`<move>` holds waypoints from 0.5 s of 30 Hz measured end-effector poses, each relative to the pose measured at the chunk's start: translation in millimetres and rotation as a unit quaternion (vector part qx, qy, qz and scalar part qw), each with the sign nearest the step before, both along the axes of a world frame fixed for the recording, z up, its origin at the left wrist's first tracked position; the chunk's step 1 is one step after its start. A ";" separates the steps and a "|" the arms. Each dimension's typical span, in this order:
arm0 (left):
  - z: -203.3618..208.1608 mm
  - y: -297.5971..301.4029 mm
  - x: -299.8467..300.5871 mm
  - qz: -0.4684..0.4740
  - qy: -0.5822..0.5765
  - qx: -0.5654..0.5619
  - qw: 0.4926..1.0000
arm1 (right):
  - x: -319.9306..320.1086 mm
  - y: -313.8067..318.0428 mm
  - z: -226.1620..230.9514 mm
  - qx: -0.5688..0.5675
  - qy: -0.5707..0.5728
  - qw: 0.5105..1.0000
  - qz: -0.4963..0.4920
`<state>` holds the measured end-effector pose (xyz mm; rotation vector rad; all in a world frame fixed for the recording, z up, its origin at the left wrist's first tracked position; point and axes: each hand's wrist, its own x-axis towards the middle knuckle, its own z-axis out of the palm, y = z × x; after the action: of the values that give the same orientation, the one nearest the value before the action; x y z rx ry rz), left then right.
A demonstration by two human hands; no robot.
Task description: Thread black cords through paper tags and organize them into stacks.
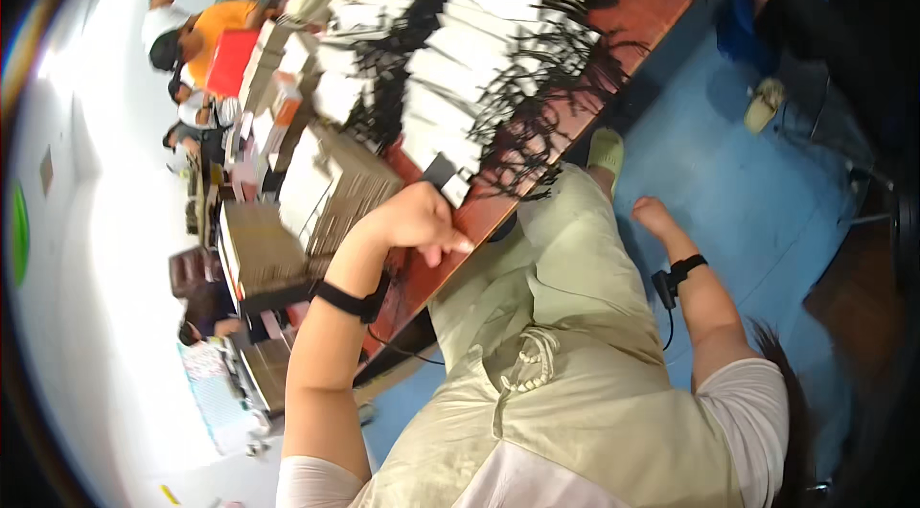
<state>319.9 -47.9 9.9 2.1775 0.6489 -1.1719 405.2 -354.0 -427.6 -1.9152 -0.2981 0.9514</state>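
Observation:
My left hand (417, 220) is over the edge of a red-brown table (489, 213), beside the near end of a row of white cards (446, 77) with black cords. Its fingers are loosely bent and apart, and I see nothing held in them. Just beyond the knuckles lies a small black piece (440, 170) on the end of the row. My right hand (653, 215) hangs in the air to the right of my leg, away from the table. Its fingers look curled in, with nothing visible in them. Both wrists wear black straps.
Stacks of brown cardboard (350, 177) stand left of the card rows. More card bundles lie farther up the table, cords trailing over its edge. A red box (230, 62) is near several people at the far left. Blue floor (709, 211) and dark chairs are at the right.

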 end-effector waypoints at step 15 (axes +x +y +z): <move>24.5 14.4 -217.9 -0.011 -0.544 0.138 0.827 | -102.4 120.2 386.8 0.204 -0.341 0.877 0.269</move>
<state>101.9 -33.5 34.4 2.5984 0.2614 0.3027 302.8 -233.9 -40.8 -1.7229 -1.3921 0.4410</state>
